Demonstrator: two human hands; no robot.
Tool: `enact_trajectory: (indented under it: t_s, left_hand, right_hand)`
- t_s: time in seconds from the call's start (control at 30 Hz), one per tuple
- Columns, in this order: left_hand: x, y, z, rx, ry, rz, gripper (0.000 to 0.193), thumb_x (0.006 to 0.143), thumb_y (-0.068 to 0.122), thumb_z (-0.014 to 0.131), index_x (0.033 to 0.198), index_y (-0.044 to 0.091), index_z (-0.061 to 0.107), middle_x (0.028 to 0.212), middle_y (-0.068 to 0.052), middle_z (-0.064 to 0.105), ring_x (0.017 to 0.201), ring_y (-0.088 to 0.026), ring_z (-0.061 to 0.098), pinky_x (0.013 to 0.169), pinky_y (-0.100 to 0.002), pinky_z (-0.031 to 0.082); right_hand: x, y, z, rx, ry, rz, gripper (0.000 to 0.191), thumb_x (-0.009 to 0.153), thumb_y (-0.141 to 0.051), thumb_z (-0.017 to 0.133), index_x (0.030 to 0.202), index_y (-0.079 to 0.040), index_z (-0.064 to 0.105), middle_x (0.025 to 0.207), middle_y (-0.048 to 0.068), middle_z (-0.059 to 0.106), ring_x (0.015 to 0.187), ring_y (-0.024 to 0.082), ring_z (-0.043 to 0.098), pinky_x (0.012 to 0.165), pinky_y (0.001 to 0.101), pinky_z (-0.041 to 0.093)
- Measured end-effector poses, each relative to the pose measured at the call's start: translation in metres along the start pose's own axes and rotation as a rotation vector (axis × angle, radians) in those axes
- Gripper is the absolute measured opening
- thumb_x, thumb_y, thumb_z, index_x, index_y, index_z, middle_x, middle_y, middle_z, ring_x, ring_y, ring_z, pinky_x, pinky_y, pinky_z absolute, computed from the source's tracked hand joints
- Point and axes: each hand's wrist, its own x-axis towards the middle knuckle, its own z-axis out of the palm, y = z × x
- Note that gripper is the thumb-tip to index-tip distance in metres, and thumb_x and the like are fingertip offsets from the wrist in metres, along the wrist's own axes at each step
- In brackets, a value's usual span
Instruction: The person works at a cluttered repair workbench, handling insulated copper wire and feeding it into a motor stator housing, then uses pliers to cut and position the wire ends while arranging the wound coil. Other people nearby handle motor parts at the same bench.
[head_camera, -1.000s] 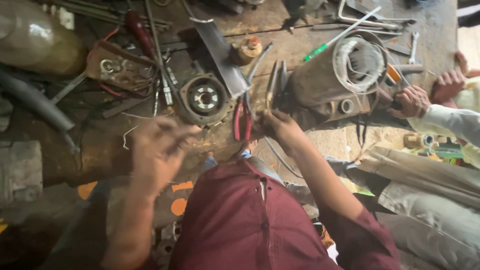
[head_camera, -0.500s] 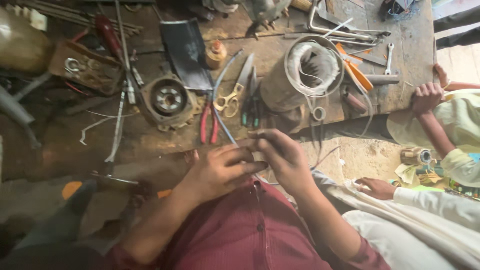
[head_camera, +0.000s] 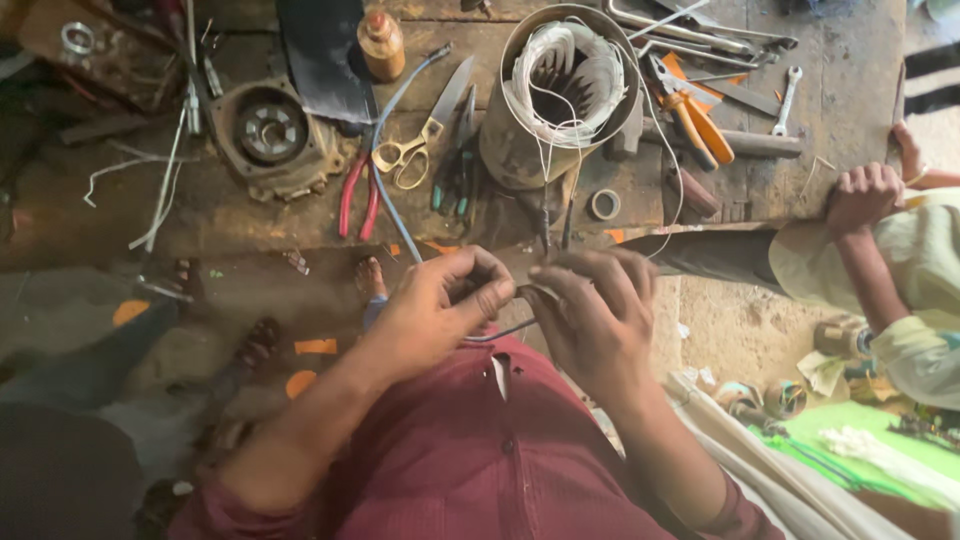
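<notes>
Grey cable (head_camera: 400, 190) runs from the desk (head_camera: 250, 215) down into both grips — left hand (head_camera: 440, 310) and right hand (head_camera: 590, 310) pinched shut on its end, its long axis leading away toward the scissors (head_camera: 425, 140).

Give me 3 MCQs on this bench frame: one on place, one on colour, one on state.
1. Where do the scissors lie?
A. left of the motor stator
B. inside the stator
C. on the floor

2. What colour are the handles of the pliers beside the round bearing housing?
A. blue
B. red
C. white

3. What are the person's hands doing?
A. resting flat on the bench
B. one lifts the stator
C. both are pinched together on a thin cable

Answers: 1 A, they lie on the bench left of the winding. 2 B, both grips are red. 3 C, the left hand and right hand meet at chest height on the cable.
</notes>
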Motion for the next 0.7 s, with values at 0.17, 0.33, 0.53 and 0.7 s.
enact_trajectory:
  t_s: [0.17,0.33,0.53,0.7]
  left_hand:
    - [-0.014,-0.017,0.024,-0.31,-0.003,0.102,0.02,0.107,0.019,0.059,0.114,0.002,0.065,0.095,0.002,0.063,0.089,-0.007,0.06,0.081,-0.024,0.052]
    - [-0.028,-0.011,0.035,-0.253,0.009,0.231,0.02,0.105,0.019,0.059,0.116,0.002,0.062,0.104,0.001,0.065,0.101,-0.006,0.064,0.094,-0.026,0.057]
    - [-0.04,-0.003,0.022,-0.157,0.065,0.186,0.02,0.103,0.018,0.061,0.113,0.001,0.064,0.104,-0.001,0.069,0.1,-0.007,0.068,0.091,-0.026,0.059]
    - [-0.044,0.002,0.013,-0.067,0.095,0.27,0.023,0.103,0.022,0.063,0.113,0.001,0.066,0.103,-0.001,0.069,0.098,-0.006,0.066,0.088,-0.025,0.058]
  right_hand:
    - [-0.014,-0.006,-0.003,0.44,-0.123,0.234,0.023,0.088,-0.002,0.076,0.111,-0.004,0.071,0.111,0.011,0.071,0.094,0.024,0.072,0.077,0.0335,0.057]
    - [-0.025,-0.01,-0.004,0.625,-0.118,0.318,0.024,0.092,0.003,0.072,0.115,-0.002,0.071,0.113,0.01,0.074,0.099,0.019,0.074,0.085,0.0292,0.06]
    - [-0.025,-0.02,0.0,0.632,-0.109,0.276,0.022,0.094,0.004,0.071,0.115,-0.002,0.072,0.113,0.011,0.076,0.1,0.019,0.075,0.087,0.0298,0.06]
    - [-0.02,-0.035,0.003,0.523,-0.11,0.292,0.024,0.091,0.005,0.072,0.114,-0.002,0.073,0.113,0.012,0.076,0.1,0.02,0.076,0.085,0.0301,0.06]
